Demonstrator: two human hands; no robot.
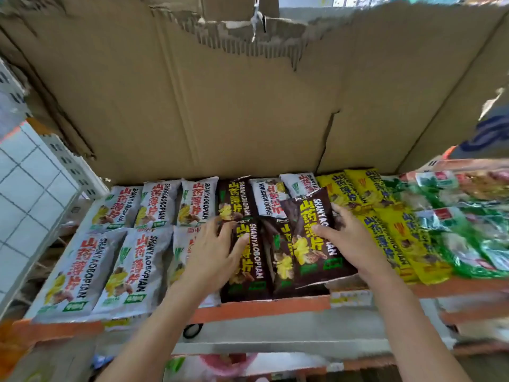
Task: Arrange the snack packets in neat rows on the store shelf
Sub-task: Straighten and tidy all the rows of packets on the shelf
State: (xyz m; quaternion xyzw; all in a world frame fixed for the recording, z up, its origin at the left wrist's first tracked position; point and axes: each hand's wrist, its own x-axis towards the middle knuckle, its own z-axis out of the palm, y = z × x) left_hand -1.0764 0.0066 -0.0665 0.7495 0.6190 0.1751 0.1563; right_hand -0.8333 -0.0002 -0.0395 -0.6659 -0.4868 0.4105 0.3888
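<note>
Right fingers (pixel 337 216) pinching glossy brown packet (pixel 316 244), cardboard backing (pixel 220 119)

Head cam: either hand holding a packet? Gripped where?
Right hand pinches the tilted brown packet at its right edge. Left hand only rests on another brown packet.

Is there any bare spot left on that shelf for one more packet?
Hardly. White packets fill the left, brown ones the middle, yellow ones the right, edge to edge. The tilted brown packet under the right hand lies on top of others. Only the cardboard wall behind leaves open air above.
</note>
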